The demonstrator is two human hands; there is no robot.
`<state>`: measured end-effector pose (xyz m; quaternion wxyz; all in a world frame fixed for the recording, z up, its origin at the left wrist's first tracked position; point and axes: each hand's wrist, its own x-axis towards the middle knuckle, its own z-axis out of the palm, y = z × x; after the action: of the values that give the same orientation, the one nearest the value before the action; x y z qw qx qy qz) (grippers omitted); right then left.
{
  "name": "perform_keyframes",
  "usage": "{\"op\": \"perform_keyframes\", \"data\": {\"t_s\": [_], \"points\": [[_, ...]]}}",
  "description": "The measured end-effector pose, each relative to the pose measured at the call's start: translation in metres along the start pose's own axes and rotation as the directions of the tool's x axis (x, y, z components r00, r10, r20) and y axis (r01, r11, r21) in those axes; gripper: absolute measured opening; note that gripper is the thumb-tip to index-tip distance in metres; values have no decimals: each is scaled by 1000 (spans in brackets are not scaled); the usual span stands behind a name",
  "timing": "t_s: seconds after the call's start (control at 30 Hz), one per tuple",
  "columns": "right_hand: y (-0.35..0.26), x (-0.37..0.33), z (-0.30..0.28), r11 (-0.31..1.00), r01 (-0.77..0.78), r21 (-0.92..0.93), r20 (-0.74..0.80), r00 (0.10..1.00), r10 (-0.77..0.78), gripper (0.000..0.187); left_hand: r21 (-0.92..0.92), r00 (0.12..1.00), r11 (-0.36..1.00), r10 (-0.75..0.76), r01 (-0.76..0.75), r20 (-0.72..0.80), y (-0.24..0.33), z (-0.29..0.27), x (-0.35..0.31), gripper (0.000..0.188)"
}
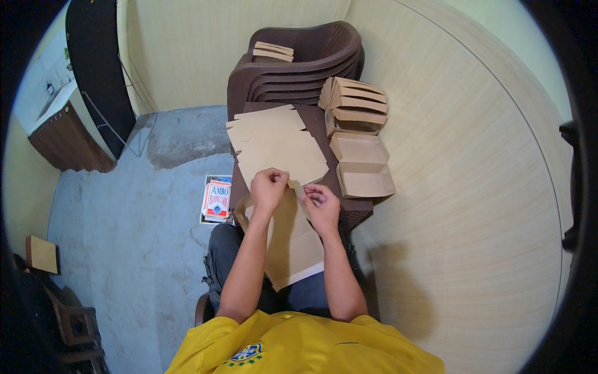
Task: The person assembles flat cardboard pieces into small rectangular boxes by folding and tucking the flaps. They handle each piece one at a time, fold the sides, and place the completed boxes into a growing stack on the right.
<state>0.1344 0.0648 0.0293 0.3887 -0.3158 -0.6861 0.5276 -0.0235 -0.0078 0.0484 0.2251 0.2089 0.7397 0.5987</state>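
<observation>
So you had one brown cardboard piece (293, 240) in front of you, slanting from your lap up to the near side of the dark brown table (357, 206), with its far end right between your hands and its lower end across your dark trousers (305, 300). Your left hand (270, 187) had thumb and fingertips pinched together on the upper left corner. Your right hand (321, 204) was at the upper right edge, fingers curled in toward the thumb, but I honestly couldn't tell if they were gripping the cardboard or just resting against it.

Just past your hands, a stack of flat cardboard sheets (280, 146) with notched edges lay on the table, a bit fanned out. Off to the right you had an open cardboard box (365, 181), lid tipped back, and right behind it a nested bunch of folded boxes (356, 103). Behind the table stood the stacked brown chairs (293, 71), with a few more cardboard pieces (273, 52) on the top seat. Down on the floor (137, 218), left of your knee, sat a white container (203, 215) holding a red-and-white printed packet (217, 198).
</observation>
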Motion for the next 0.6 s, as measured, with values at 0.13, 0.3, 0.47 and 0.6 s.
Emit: {"op": "perform_keyframes", "data": {"t_s": [0.13,0.3,0.47,0.6], "points": [[-6,11,-9,989,-129,-71,-41,991,126,21,-73,991,990,124,-121,39,3,9,-33,18],[-15,13,-8,863,-298,408,-22,942,336,29,-213,991,968,132,-131,-10,-10,29,-63,19],[-21,7,-1,945,-219,244,-76,967,244,25,-522,997,851,-29,64,75,-17,32,-57,20],[-23,5,5,993,-81,84,-177,980,95,23,-581,992,806,-70,116,102,-14,31,-58,24]]}}
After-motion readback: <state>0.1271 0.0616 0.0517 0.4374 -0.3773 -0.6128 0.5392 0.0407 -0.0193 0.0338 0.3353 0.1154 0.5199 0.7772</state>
